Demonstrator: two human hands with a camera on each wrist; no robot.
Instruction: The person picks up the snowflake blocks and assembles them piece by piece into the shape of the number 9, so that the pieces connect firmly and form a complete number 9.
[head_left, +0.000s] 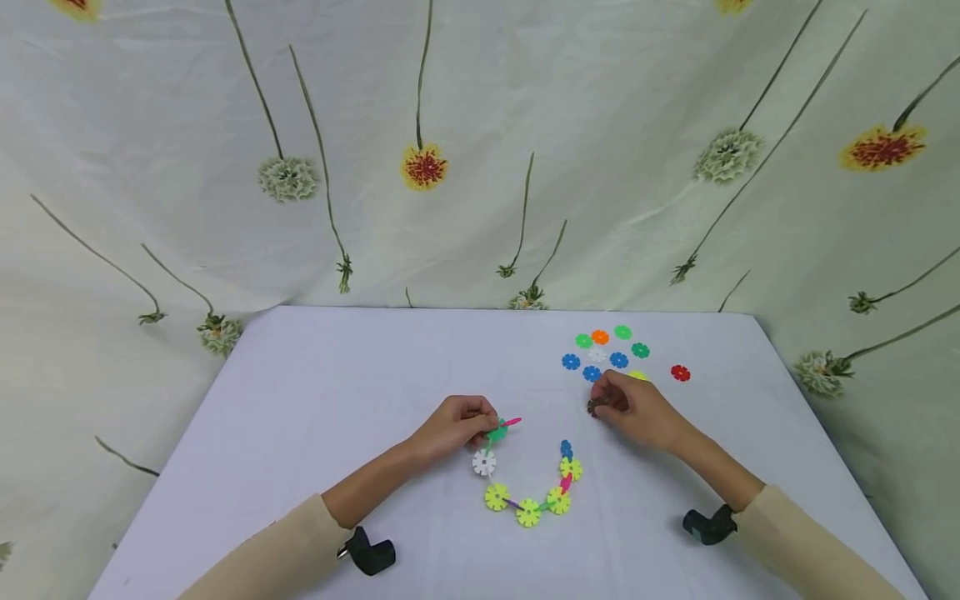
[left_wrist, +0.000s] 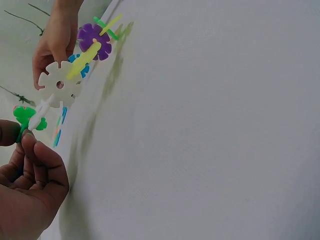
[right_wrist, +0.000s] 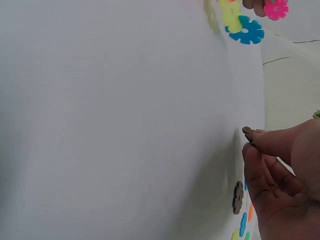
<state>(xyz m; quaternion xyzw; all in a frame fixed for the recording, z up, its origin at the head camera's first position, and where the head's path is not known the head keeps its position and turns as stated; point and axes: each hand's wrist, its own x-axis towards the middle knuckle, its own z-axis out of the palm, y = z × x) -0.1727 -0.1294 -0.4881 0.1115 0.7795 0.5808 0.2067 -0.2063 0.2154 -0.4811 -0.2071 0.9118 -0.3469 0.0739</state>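
A curved chain of notched plastic discs lies on the table, with a yellow disc (head_left: pixel 528 512) at its lowest point. My left hand (head_left: pixel 455 425) pinches the green disc (head_left: pixel 497 433) near one end between thumb and fingers. Beyond those fingers a pink disc (head_left: pixel 513 422) sticks out, and a white disc (left_wrist: pixel 60 84) follows on the other side. The chain's far end is a blue disc (head_left: pixel 566 448). Apart from the chain, my right hand (head_left: pixel 636 408) pinches a small brown disc (right_wrist: pixel 247 133) at its fingertips. Another brown disc (right_wrist: pixel 238 197) shows below that hand.
Several loose discs lie beyond my right hand, among them an orange disc (head_left: pixel 600 337) and a green disc (head_left: pixel 640 350). A red disc (head_left: pixel 680 372) sits off to their right. A flowered cloth (head_left: pixel 480 233) hangs behind the white table (head_left: pixel 337 358).
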